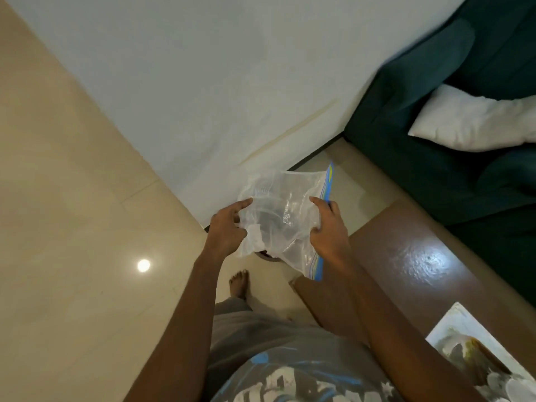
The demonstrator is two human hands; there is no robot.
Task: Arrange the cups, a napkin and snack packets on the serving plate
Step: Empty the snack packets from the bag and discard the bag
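While both hands are held away from the bench, the task reads as early: nothing is being placed on the plate.

Left hand pinches the left edge of a clear zip bag, with the forefinger lying along the film. Right hand grasps the opposite side, just beside the blue zip strip. Both grips are closed on the bag, which hangs in the air between them, in front of a white wall.

Inside the bag are pale, rounded see-through shapes and a darker ring. They may be cups; cannot confirm.

Serving plate lies on the brown bench, well apart from the grip, below and to the right of the right hand, and cut off by the frame edge. Pale round items show on it near the frame corner; what they are is unclear. No napkin or snack packet can be identified anywhere.

Judgement: the bag has to reach the bench, then be opened and emptied. Arranging on the plate appears largely undone.
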